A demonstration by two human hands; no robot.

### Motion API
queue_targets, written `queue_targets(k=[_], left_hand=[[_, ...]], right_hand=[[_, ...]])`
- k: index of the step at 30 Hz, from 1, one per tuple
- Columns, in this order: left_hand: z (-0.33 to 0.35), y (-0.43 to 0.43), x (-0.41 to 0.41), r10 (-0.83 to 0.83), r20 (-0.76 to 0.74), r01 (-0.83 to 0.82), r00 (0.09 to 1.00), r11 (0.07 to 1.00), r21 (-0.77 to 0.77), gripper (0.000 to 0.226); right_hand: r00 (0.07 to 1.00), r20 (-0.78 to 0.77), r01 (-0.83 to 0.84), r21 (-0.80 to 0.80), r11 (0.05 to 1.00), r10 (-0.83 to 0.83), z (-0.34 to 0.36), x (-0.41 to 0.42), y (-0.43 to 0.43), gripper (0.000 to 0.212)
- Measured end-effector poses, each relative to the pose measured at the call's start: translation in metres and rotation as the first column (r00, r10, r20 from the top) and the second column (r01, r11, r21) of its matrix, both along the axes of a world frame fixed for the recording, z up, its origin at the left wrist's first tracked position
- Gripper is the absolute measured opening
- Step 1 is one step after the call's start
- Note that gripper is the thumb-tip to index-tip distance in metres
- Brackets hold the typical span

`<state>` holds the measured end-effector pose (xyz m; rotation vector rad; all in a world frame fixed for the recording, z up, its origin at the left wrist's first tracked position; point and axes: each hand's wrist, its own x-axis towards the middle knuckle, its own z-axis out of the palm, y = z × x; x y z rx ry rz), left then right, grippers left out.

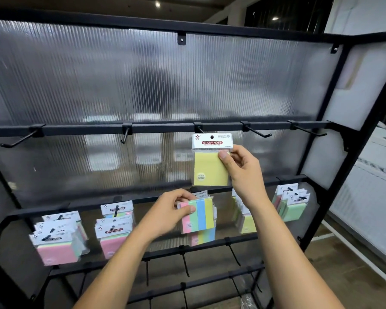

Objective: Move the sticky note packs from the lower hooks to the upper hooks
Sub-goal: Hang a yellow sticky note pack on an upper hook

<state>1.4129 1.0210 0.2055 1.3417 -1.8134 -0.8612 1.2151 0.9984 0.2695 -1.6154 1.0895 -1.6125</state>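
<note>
Black rack (pixel 76 130): yellow pack (pixel 206 168) in right hand (pixel 243 169), striped pack (pixel 202 216) in left hand (pixel 172 208)

the upper pack (pixel 211 169) is pale yellow, its header card (pixel 221 138) white with a red label (pixel 212 142). the striped pack (pixel 198 216) has vertical bands: pink, green, blue, yellow. the lower left packs (pixel 56 253) are pink. the rack (pixel 165 127) is black, the back panel (pixel 143 81) grey, finely ribbed.

Single head-worn wide view, facing forward and slightly down, close to a display rack (pixel 334 126), arms' reach
</note>
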Motion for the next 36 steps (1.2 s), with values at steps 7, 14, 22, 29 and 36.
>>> queue_targets(k=[7, 14, 22, 29, 36], left_hand=[[-0.008, -0.006, -0.002, -0.009, -0.051, 0.011, 0.999, 0.999, 0.044, 0.017], [-0.011, -0.01, -0.001, -0.021, -0.056, 0.024, 0.998, 0.998, 0.056, 0.017], [-0.012, -0.014, -0.001, -0.031, -0.054, 0.034, 0.998, 0.998, 0.054, 0.017], [-0.013, -0.016, 0.0, -0.026, -0.046, 0.028, 0.999, 0.998, 0.051, 0.018], [-0.013, -0.017, -0.004, -0.041, -0.059, 0.044, 0.997, 0.998, 0.053, 0.017]], right_hand=[[1.0, 0.007, -0.003, 0.016, 1.0, 0.003, -0.003, 0.0, -0.009, 0.02], [1.0, -0.01, 0.004, 0.043, 0.999, -0.004, 0.001, 0.003, -0.014, 0.024], [1.0, -0.019, 0.019, 0.054, 0.998, -0.018, 0.004, 0.007, -0.019, 0.032], [1.0, -0.001, 0.026, 0.039, 0.999, -0.026, -0.001, 0.002, -0.011, 0.025], [1.0, 0.024, 0.005, 0.055, 0.998, -0.006, -0.002, 0.0, -0.008, 0.027]])
